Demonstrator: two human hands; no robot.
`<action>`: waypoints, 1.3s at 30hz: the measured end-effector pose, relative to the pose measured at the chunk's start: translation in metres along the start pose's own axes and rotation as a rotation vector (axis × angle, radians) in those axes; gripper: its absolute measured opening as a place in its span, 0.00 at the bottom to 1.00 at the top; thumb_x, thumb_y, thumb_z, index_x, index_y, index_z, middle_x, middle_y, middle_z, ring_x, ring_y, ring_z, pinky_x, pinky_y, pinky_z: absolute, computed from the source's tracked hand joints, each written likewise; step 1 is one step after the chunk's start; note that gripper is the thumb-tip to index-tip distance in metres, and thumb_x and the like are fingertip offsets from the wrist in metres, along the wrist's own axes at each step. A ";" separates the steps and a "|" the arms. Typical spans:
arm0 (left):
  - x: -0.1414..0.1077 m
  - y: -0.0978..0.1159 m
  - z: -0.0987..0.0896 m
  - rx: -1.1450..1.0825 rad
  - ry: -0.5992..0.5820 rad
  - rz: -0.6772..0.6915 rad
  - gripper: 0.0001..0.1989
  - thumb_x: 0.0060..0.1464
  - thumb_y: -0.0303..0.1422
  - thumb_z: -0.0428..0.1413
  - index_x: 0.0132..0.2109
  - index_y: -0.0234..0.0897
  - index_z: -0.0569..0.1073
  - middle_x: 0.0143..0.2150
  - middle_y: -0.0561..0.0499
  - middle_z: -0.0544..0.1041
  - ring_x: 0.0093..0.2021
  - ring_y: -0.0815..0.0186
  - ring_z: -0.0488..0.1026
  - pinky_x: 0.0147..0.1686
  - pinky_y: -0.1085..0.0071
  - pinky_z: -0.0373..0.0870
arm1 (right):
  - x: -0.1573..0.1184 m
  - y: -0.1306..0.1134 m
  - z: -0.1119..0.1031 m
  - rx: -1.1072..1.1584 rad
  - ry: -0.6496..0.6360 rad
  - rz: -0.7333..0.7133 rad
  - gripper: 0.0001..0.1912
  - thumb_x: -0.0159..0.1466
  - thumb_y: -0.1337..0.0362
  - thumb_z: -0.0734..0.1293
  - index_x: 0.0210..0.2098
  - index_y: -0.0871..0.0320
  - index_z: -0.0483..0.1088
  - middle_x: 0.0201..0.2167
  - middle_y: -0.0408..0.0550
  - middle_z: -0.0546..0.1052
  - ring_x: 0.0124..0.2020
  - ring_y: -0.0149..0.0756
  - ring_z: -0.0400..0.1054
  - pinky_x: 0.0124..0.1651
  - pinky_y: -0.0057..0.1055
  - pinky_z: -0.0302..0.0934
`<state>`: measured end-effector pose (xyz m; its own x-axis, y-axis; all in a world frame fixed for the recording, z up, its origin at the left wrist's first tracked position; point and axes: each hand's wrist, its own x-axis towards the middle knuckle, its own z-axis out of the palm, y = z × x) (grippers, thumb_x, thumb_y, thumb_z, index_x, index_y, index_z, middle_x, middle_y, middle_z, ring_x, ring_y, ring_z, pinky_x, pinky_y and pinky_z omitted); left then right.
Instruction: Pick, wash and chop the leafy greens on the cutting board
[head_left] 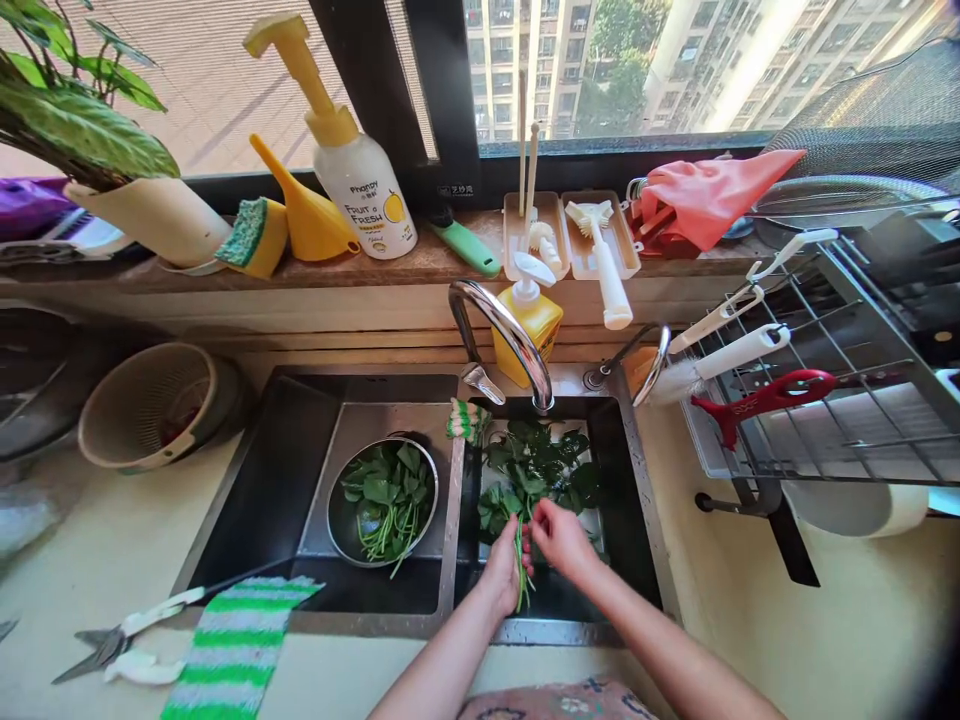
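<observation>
Both my hands are over the right basin of the dark sink (pixel 262 480). My left hand (pixel 501 572) grips the stems of a bunch of leafy greens (pixel 534 470) whose leaves spread across the basin under the tap. My right hand (pixel 559 535) pinches the same stems just beside the left. On a ledge in the left basin sits a steel bowl (pixel 337 520) holding more green leaves and stems.
A curved faucet (pixel 510 335) arches over the right basin, with a yellow soap pump (pixel 529 315) behind. A beige colander (pixel 150 405) stands left. Scissors (pixel 124 640) and a green striped cloth (pixel 236 645) lie at the front left. A dish rack (pixel 825 400) stands right.
</observation>
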<state>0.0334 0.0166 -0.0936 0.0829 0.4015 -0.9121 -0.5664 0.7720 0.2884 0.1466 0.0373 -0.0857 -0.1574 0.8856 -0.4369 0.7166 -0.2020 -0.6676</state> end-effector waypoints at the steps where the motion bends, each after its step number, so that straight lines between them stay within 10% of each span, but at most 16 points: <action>1: -0.001 -0.002 0.001 0.006 -0.001 0.005 0.14 0.52 0.42 0.52 0.30 0.33 0.66 0.18 0.57 0.65 0.15 0.76 0.58 0.17 0.78 0.51 | -0.009 -0.002 0.005 0.060 -0.046 -0.025 0.06 0.59 0.68 0.58 0.31 0.57 0.67 0.21 0.42 0.74 0.23 0.30 0.67 0.26 0.23 0.54; 9: -0.026 0.009 -0.010 -0.137 0.062 -0.115 0.11 0.58 0.33 0.47 0.28 0.36 0.61 0.21 0.52 0.71 0.23 0.68 0.71 0.29 0.69 0.67 | 0.070 -0.009 -0.001 -0.150 -0.081 0.027 0.10 0.60 0.62 0.60 0.34 0.59 0.72 0.32 0.49 0.77 0.34 0.34 0.70 0.33 0.26 0.57; 13: -0.031 0.009 -0.016 -0.179 0.128 -0.101 0.12 0.59 0.34 0.45 0.27 0.36 0.60 0.13 0.60 0.60 0.13 0.75 0.59 0.26 0.70 0.67 | 0.109 -0.016 0.021 -0.207 -0.132 0.075 0.05 0.54 0.68 0.66 0.30 0.61 0.73 0.30 0.53 0.77 0.33 0.39 0.71 0.32 0.28 0.57; 26: 0.001 0.020 -0.006 -0.057 -0.042 -0.180 0.16 0.57 0.40 0.47 0.26 0.34 0.64 0.15 0.55 0.64 0.13 0.72 0.59 0.16 0.75 0.54 | -0.002 -0.003 -0.008 -0.069 -0.099 -0.622 0.12 0.61 0.68 0.59 0.41 0.54 0.71 0.37 0.48 0.75 0.40 0.36 0.67 0.44 0.33 0.58; 39: -0.006 0.021 -0.022 -0.229 0.022 -0.010 0.09 0.55 0.30 0.52 0.27 0.36 0.62 0.17 0.58 0.65 0.16 0.73 0.64 0.25 0.71 0.68 | 0.158 0.001 0.011 -0.018 0.113 0.171 0.08 0.56 0.66 0.63 0.31 0.61 0.73 0.31 0.53 0.77 0.34 0.40 0.71 0.34 0.29 0.60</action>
<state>0.0030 0.0195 -0.0886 0.0728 0.3815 -0.9215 -0.7371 0.6430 0.2079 0.1152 0.1725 -0.1622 0.0438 0.8806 -0.4718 0.7385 -0.3466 -0.5783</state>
